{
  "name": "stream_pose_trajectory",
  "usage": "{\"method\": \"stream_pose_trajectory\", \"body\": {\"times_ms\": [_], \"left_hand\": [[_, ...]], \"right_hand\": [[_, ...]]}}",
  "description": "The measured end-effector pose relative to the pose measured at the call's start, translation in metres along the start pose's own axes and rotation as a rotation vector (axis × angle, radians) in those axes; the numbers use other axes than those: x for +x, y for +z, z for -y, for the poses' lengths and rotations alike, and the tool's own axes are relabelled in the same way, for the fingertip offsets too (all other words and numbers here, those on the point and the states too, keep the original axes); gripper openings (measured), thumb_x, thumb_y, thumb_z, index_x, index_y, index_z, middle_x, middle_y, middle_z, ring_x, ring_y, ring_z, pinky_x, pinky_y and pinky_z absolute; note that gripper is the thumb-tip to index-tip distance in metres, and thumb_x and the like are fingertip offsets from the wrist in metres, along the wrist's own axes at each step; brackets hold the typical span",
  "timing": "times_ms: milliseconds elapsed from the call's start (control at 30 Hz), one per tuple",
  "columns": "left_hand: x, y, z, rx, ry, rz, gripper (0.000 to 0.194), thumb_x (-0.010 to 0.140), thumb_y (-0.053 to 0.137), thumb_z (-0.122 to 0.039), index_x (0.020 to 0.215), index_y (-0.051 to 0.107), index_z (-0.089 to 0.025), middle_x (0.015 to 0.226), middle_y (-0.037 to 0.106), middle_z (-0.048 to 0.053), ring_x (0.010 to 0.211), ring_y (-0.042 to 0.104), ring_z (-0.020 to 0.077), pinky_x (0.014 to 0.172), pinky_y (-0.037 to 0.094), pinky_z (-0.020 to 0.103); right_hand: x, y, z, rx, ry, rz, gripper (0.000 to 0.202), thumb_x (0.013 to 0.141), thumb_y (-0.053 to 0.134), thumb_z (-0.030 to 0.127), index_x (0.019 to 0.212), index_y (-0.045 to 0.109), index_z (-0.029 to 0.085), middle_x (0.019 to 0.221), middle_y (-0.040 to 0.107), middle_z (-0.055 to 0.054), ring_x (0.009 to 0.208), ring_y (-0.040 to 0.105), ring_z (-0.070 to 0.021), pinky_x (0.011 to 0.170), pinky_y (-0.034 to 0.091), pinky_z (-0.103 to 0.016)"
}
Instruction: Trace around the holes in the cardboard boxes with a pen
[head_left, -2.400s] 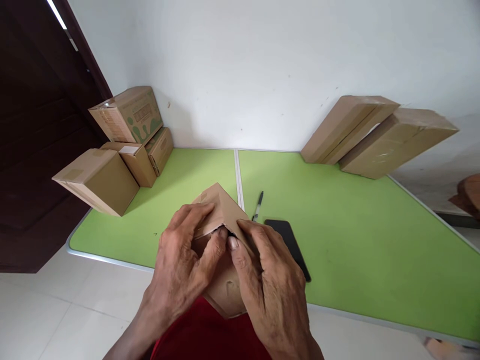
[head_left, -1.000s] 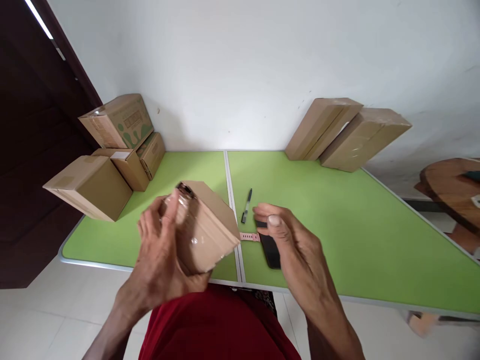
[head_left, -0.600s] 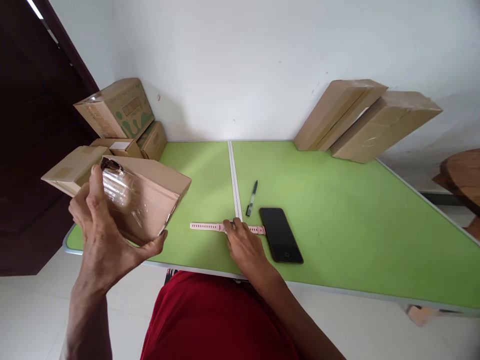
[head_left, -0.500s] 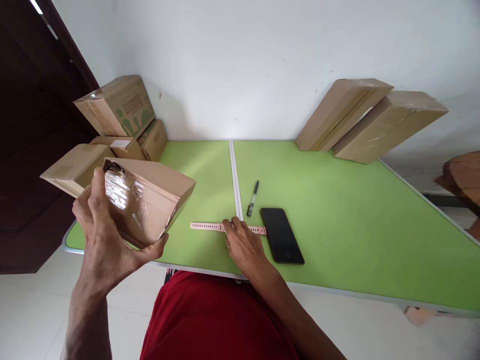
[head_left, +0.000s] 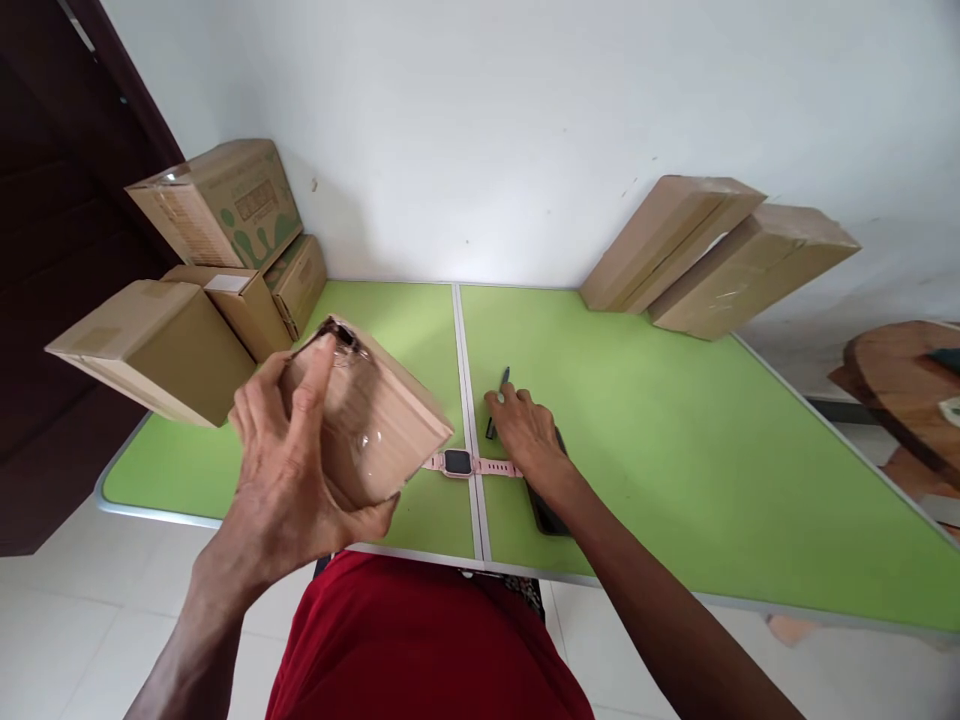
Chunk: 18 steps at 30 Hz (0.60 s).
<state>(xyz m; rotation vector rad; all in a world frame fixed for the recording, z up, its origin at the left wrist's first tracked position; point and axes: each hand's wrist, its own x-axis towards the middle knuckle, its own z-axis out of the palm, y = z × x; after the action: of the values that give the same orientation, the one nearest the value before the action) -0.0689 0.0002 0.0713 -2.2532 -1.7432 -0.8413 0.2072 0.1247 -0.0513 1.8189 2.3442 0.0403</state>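
Observation:
My left hand [head_left: 289, 470] grips a small cardboard box [head_left: 397, 430], tilted and held above the table's left part. Clear tape shines on its near face, and one upper corner looks torn and dark. My right hand [head_left: 525, 430] is low over the table, its fingers curled round the middle of a dark pen [head_left: 490, 429]; both ends of the pen show. Below lies a smartwatch [head_left: 457, 462] with a pink strap, its left end hidden by the box. Under my right wrist is a black phone [head_left: 547, 513], largely covered by the hand.
Several cardboard boxes [head_left: 217, 205] are stacked at the back left. Two long cardboard boxes [head_left: 750, 270] lean on the wall at the back right. A white seam [head_left: 463, 350] crosses the green table [head_left: 660, 450]. A round wooden stool [head_left: 892, 370] stands beyond its right edge.
My right hand has left the watch and moved up and right to the pen, uncovering the watch face. My left hand has brought the box to the right and turned it.

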Motion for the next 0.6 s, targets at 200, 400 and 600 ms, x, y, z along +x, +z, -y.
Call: {"method": "stream_pose_trajectory", "body": {"times_ms": [200, 400, 600], "left_hand": [[0.011, 0.012, -0.017, -0.024, 0.074, 0.103, 0.127, 0.065, 0.088, -0.047, 0.172, 0.025, -0.020, 0.153, 0.037, 0.028, 0.138, 0.045, 0.0513, 0.113, 0.041, 0.074], [0.009, 0.010, -0.021, -0.028, 0.084, 0.126, 0.124, 0.067, 0.086, -0.042, 0.172, 0.024, -0.018, 0.156, 0.034, 0.029, 0.141, 0.042, 0.0521, 0.114, 0.040, 0.073], [0.000, 0.010, -0.038, -0.022, 0.145, 0.154, 0.125, 0.064, 0.085, -0.036, 0.171, 0.024, -0.016, 0.160, 0.033, 0.031, 0.145, 0.038, 0.0549, 0.115, 0.039, 0.074]], "right_hand": [[0.024, 0.008, -0.008, 0.036, -0.054, -0.047, 0.034, 0.104, 0.049, -0.002, 0.121, 0.073, 0.014, 0.123, 0.076, -0.021, 0.111, 0.074, -0.0306, 0.075, 0.053, -0.033], [0.026, -0.003, -0.042, 0.270, 0.010, -0.256, 0.028, 0.091, 0.057, -0.007, 0.096, 0.070, 0.017, 0.097, 0.077, -0.013, 0.086, 0.074, -0.0258, 0.062, 0.039, -0.030], [-0.001, -0.046, -0.057, 0.757, 0.205, -0.706, 0.012, 0.096, 0.046, 0.017, 0.093, 0.049, 0.027, 0.065, 0.057, 0.004, 0.053, 0.063, -0.0211, 0.053, 0.047, -0.031]]}}
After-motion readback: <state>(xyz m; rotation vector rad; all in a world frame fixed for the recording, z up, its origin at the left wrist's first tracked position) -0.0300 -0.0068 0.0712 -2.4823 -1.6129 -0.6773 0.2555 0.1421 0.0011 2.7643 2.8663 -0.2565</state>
